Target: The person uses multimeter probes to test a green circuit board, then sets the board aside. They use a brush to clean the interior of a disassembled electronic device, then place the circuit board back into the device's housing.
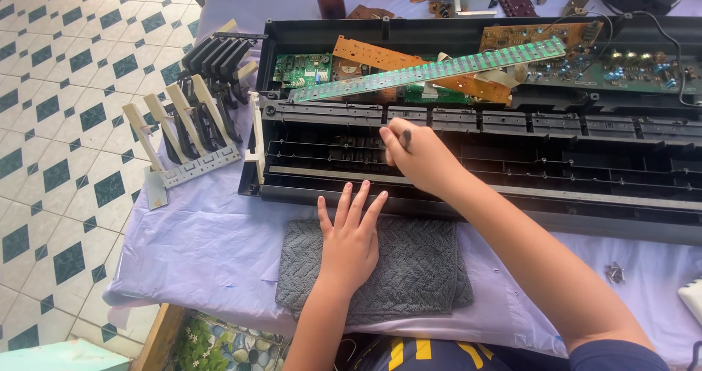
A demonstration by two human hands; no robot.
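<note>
The left hand [351, 239] lies flat, fingers spread, on a grey towel [409, 268] on the counter, fingertips touching the front edge of the opened black keyboard case [512, 188]. Just beyond and right of it, the right hand [418, 155] is curled closed, pinching a small dark tool [404, 138] over the case's empty key bed. Removed keys [190, 122] lie well left of both hands.

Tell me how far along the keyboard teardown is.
Done: the case is open, the keys lie out beside its end, and the long green board sits loose across the electronics. In hand: the right hand holds a dark tool in the empty key bed; the left hand rests flat on the grey towel. Left: other boards remain in the case.
</note>
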